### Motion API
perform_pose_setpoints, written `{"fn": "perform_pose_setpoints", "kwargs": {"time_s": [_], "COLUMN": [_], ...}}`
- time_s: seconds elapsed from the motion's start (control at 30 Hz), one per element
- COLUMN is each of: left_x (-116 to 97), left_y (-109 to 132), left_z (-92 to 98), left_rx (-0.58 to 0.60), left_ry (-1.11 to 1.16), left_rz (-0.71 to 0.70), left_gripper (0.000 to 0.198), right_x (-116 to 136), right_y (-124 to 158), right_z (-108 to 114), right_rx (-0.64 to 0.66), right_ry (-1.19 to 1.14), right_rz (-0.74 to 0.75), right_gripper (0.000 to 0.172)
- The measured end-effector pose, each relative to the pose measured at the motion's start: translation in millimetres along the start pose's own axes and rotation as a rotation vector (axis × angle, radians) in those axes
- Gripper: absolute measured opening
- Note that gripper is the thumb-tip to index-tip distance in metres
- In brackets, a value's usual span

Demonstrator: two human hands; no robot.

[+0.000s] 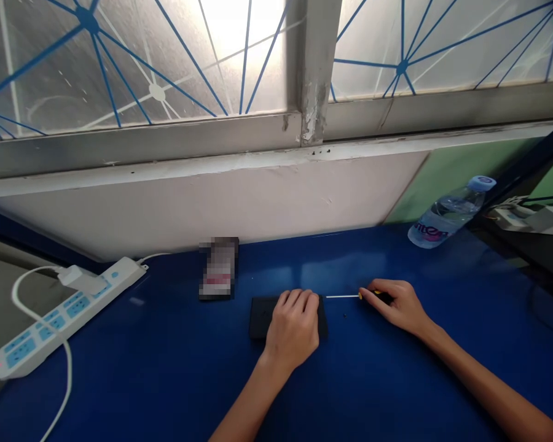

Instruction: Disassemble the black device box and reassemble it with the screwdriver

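Note:
A flat black rectangular box lies on the blue table. Over its right half is my left hand, fingers curled over the far edge and gripping it. My right hand, to the right, is closed around the black and yellow handle of a screwdriver. The screwdriver's thin shaft points left, its tip at the box's far right corner. Most of the handle is hidden by my fingers. A tiny dark piece, perhaps a screw, lies on the table just below the shaft.
A phone-like item, blurred out, lies behind the box. At the left is a white power strip with a plugged-in charger and cable. A water bottle stands at the back right. Wall and window bound the table's far side.

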State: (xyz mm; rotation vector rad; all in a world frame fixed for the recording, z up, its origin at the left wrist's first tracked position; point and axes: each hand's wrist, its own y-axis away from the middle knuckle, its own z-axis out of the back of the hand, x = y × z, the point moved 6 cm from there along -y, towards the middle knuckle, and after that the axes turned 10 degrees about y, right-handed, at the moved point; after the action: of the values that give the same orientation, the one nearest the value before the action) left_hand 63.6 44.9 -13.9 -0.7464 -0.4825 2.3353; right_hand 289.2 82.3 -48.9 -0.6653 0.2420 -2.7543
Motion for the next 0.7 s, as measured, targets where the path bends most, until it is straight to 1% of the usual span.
{"fn": "perform_pose_setpoints", "kwargs": {"time_s": [0.13, 0.27, 0.37, 0.47, 0.53, 0.57, 0.63, 0.7], "left_x": [0, 2, 4, 4, 2, 1, 1, 2], "left_y": [5, 8, 8, 6, 4, 4, 4, 5], "left_z": [2.8, 6.2, 7.3, 6.9, 5.5, 4.9, 4.5, 5.7], "left_rx": [-0.003, -0.045, -0.087, -0.113, -0.097, -0.089, -0.075, -0.078], "left_ry": [0.048, 0.133, 0.138, 0.132, 0.106, 0.083, 0.041, 0.026], "left_rz": [0.022, 0.077, 0.135, 0.116, 0.073, 0.061, 0.041, 0.042], "left_gripper": [0.021, 0.022, 0.02, 0.02, 0.021, 0.022, 0.022, 0.022], "right_x": [1, 4, 4, 4, 3, 3, 1, 2], "right_y": [-1, -1, 1, 0, -3, -4, -8, -10], "right_z": [-1, -7, -9, -5, 1, 3, 11, 14], "right_rx": [0.027, 0.052, 0.045, 0.042, 0.05, 0.06, 0.035, 0.052], "right_ry": [-0.012, -0.026, -0.043, -0.067, -0.085, -0.091, -0.103, -0.129], "right_rz": [0.029, 0.082, 0.089, 0.112, 0.139, 0.137, 0.105, 0.1], "right_gripper": [0.044, 0.04, 0.036, 0.032, 0.03, 0.03, 0.033, 0.035]}}
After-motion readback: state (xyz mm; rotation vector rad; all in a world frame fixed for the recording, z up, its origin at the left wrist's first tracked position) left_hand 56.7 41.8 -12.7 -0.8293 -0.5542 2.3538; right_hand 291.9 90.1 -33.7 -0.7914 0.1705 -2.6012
